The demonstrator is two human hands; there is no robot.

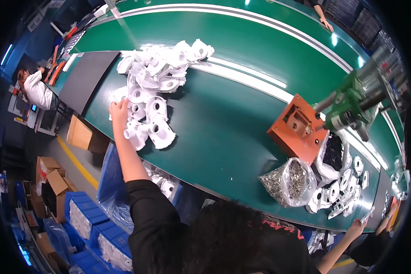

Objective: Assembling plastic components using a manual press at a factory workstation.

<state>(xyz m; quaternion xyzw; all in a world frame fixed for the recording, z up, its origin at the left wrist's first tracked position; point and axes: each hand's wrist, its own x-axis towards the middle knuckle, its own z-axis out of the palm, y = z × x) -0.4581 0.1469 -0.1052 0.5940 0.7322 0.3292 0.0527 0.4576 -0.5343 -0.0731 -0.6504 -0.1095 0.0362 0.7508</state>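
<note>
My left arm stretches out to a heap of white plastic housings point(153, 68) on the green workbench. Its hand, my left hand point(119, 111), has its fingers closed at the near-left edge of the heap on a white plastic housing point(118, 95), partly hidden by the fingers. Round collars and holes show on the housings beside it. Far off to the right, at the bench's near edge, my right hand point(357, 227) grips a small white plastic part point(368, 214); its exact shape is too small to make out. Flat white plastic parts point(335, 192) lie in a loose pile close by.
An orange fixture point(297, 128) sits under a green press head point(347, 109) on the right. Before it stand a bag of metal screws point(299, 180) and a bag of black pieces point(332, 153). Blue crates point(84, 214) are at lower left. Other people work at left, far right and across.
</note>
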